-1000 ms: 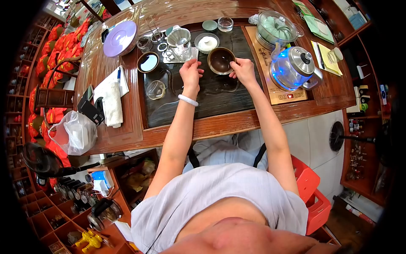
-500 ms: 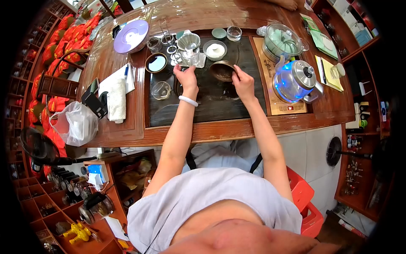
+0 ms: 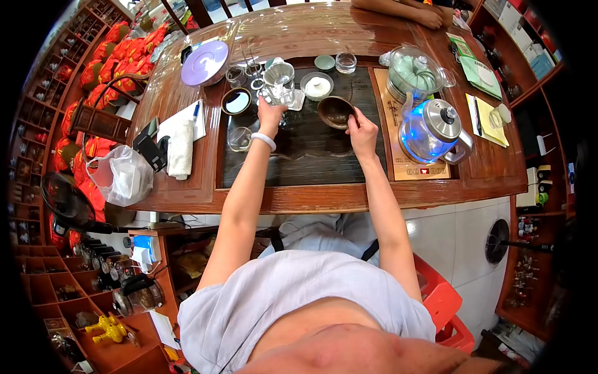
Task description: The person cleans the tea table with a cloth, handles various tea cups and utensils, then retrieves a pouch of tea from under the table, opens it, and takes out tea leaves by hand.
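My right hand [image 3: 363, 132] grips the right rim of a dark brown bowl [image 3: 335, 113], held tilted over the dark tea tray [image 3: 299, 167]. My left hand [image 3: 271, 117], a white bangle on its wrist, is closed at the near lower side of a glass pitcher [image 3: 283, 93]; its fingertips are partly hidden. A ribbed strainer [image 3: 278, 73] sits at the pitcher's top. Left of it stands a dark cup [image 3: 237, 101] with a pale, shiny inside. A small glass cup [image 3: 240, 139] is beside my left wrist. Behind the brown bowl rests a bowl with white contents [image 3: 317, 86].
On the right, a lit glass kettle [image 3: 431, 128] stands near a lidded glass pot [image 3: 413, 71] of green cups. A purple lidded bowl [image 3: 205, 63], white towel [image 3: 180, 149] and plastic bag [image 3: 124, 176] are at left. Another person's arms [image 3: 405, 9] rest on the far edge.
My left hand has shifted slightly left and its fingers have closed in at the pitcher. The brown bowl has turned, showing more of its inside. The whole view has shifted a little.
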Tool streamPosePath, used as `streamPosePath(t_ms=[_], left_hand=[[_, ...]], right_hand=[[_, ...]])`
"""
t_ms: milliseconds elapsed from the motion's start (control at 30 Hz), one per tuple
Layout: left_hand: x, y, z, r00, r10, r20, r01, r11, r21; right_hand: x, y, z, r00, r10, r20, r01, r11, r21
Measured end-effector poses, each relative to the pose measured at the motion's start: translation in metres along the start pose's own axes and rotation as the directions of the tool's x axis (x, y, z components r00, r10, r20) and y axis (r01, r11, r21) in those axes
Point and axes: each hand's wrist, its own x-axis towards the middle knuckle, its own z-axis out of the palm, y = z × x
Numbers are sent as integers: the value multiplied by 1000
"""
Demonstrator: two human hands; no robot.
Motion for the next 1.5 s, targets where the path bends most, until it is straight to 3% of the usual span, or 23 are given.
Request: streamPosePath(t_ms=[100,133,367,433,500,567,633,700,767,833,900,967,1000,1033,1200,1333,1500], left_hand=[[5,-1,1,999,28,-19,-28,1000,7],[7,-3,0,999,29,39,-26,997,-76],[44,-33,4,999,36,36,-35,999,-21],[30,-8,0,998,13,63,-11,1000,-18],[28,-7,-2,999,-7,51,6,1000,17],[29,-16,-5,999,-1,49,1,1000,-14],[21,-6,-12,992,26,121,-5,986,-164],[3,7,-19,996,17,90,-5,991,-130],[-19,20,-24,999,50,-10,-50,998,33],[-47,32,-27,979,203,13,-202,964,176],[-68,27,-29,949,288,131,-312,920,238],[-89,20,-29,886,343,311,-405,900,161],[-98,22,-32,762,547,347,-642,711,288],[-108,26,-36,799,480,362,-573,790,217],[-95,29,-72,762,616,203,-622,605,497],[-80,20,-100,847,505,166,-424,454,784],[-71,-8,-118,893,406,196,-388,470,793]], right_hand=[[0,-1,0,1000,10,-12,-9,999,50],[0,-1,0,1000,8,-5,-7,999,53],[1,3,-2,1000,25,-7,-25,999,46],[2,4,-2,999,35,-7,-35,999,28],[3,2,-2,998,-46,-34,46,999,14],[3,5,-1,999,-35,-34,35,999,10],[3,2,-1,999,-27,-36,27,1000,6],[4,-6,-3,997,67,-29,-64,993,97],[5,-6,-4,989,144,-17,-141,981,135],[4,-3,-4,977,213,17,-213,961,179],[4,-2,-3,974,226,20,-226,956,189],[2,-2,-4,978,208,24,-209,967,148],[2,-1,-4,978,207,19,-207,967,148],[1,0,-3,979,201,31,-204,967,151],[2,-1,-4,978,201,57,-207,969,135],[1,-1,-4,959,258,118,-274,950,151],[1,-7,-5,925,338,172,-365,918,158]])
